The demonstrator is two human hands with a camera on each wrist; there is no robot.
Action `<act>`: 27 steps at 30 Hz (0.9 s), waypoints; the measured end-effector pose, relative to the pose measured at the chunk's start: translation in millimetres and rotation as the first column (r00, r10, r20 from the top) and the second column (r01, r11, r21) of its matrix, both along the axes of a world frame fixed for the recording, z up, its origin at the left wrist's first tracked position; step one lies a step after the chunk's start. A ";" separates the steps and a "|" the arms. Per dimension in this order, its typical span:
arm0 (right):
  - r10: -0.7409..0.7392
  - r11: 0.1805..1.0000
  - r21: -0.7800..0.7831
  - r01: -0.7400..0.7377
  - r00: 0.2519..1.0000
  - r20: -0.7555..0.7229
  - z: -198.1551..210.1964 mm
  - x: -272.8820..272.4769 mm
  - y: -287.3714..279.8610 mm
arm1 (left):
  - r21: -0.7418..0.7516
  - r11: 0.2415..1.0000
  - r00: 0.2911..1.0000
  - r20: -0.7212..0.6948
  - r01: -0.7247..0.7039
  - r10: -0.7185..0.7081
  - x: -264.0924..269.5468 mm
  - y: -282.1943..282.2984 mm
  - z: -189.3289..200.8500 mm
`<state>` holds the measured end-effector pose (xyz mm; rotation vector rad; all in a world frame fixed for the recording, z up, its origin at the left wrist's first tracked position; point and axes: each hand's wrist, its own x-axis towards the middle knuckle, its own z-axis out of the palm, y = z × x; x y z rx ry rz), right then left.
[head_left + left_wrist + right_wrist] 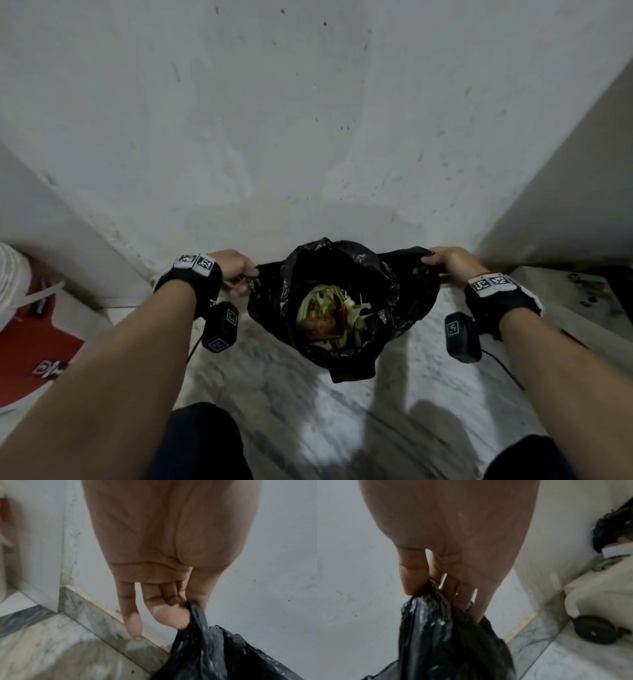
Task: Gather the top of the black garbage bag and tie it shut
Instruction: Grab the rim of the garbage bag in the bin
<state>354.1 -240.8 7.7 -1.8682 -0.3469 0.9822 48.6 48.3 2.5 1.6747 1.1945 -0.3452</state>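
The black garbage bag (346, 274) hangs open between my two hands, close to a white wall. Inside it lie green vegetable scraps and a brown piece of food waste (330, 317). My left hand (239, 274) pinches the bag's left top corner (193, 616) between thumb and fingers; its little finger (133, 622) sticks out free. My right hand (442, 262) grips the right top corner (428, 592), bunched between thumb and fingers. The two corners are pulled apart, so the mouth stays wide. A loose flap of the bag (352, 371) hangs toward me.
A white wall (308, 120) stands right behind the bag, with a marble skirting (102, 622) at its foot. The floor (308, 411) is grey-white marble. A red and white container (30, 325) sits at the left. A pale wheeled object (597, 608) stands at the right.
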 end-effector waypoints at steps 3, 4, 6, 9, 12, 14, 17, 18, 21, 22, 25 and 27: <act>-0.096 0.985 0.122 0.123 0.973 -0.208 -5.5 -13.1 6.2 | -0.023 0.990 0.981 0.133 -0.136 0.138 6.2 -5.8 -4.2; -0.077 0.992 0.076 0.097 0.971 -0.227 -9.7 -18.5 10.8 | -0.019 0.984 0.971 0.161 -0.175 0.176 9.8 -7.6 -5.8; 0.000 0.993 -0.113 -0.021 0.983 -0.184 -17.7 -28.9 17.9 | -0.033 0.974 0.964 0.142 -0.224 0.227 15.6 -9.9 -10.3; 0.061 0.955 -0.290 -0.052 0.998 0.021 -22.7 -37.0 28.9 | -0.076 0.984 0.984 0.069 -0.161 0.166 23.1 -11.6 -20.1; -0.035 0.985 -0.163 0.048 0.996 0.082 -30.8 -36.6 39.6 | 0.009 0.987 0.973 0.169 -0.161 0.157 34.5 -15.0 -26.9; -0.107 0.994 -0.007 0.107 0.993 0.042 -32.5 -33.5 47.6 | 0.029 0.974 0.930 0.303 -0.226 0.207 40.8 -15.7 -28.3; -0.146 0.971 0.188 0.147 0.989 -0.023 -19.2 -33.3 52.3 | -0.097 0.933 0.796 0.495 -0.347 0.348 37.3 -13.7 -24.4; -0.144 0.966 0.210 0.150 0.989 -0.045 -16.1 -31.2 51.1 | -0.154 0.915 0.758 0.518 -0.372 0.395 32.1 -12.4 -21.4; -0.076 0.979 0.184 0.088 0.995 -0.072 -10.0 -23.1 39.6 | -0.258 0.928 0.796 0.482 -0.270 0.365 13.3 -5.7 -11.9; -0.049 0.982 0.179 0.063 0.995 -0.085 -9.9 -19.2 34.3 | -0.288 0.930 0.806 0.480 -0.228 0.346 7.7 -3.2 -8.4; -0.039 0.988 0.146 0.051 0.996 -0.084 -10.7 -10.6 14.6 | -0.383 0.899 0.784 0.483 -0.210 0.389 -12.1 8.6 -5.4; -0.041 0.998 0.035 0.043 0.998 -0.055 -12.1 -7.9 -0.4 | -0.422 0.877 0.815 0.409 -0.230 0.411 -27.7 14.0 -11.0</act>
